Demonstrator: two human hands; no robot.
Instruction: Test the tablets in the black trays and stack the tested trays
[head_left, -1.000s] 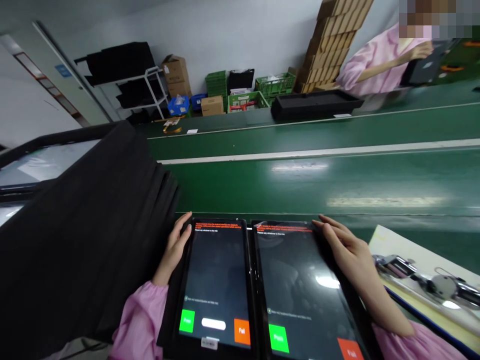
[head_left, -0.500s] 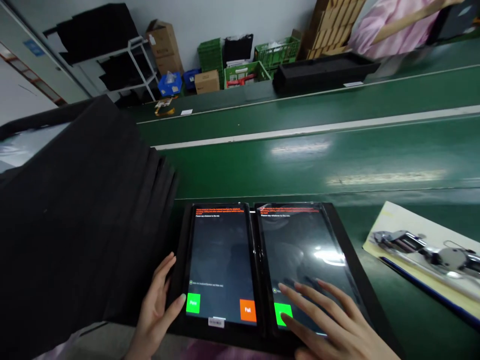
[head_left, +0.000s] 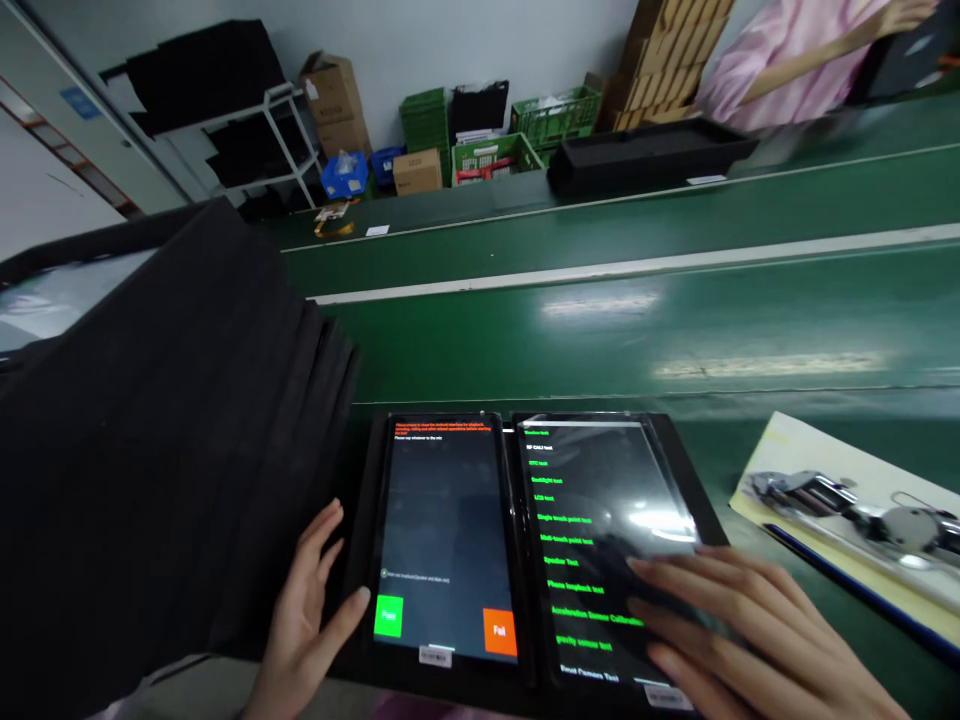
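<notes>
Two tablets lie side by side in a black foam tray in front of me. The left tablet shows red and white text at the top, with a green Pass button and an orange Fail button low on the screen. A list of mostly green test names fills the right tablet. My left hand rests at the tray's left edge, fingers apart, thumb near the Pass button. Over the lower right of the right tablet is my right hand, fingers stretched out, holding nothing; it hides part of that screen.
Stacked black foam trays rise at my left. To the right lie a paper pad, a metal device and a dark blue pen. Across the green conveyor are a long black tray and a person in pink.
The right tablet's screen has switched from the Pass prompt to the test list. My right hand has moved right, away from the green button. My left hand has hardly moved.
</notes>
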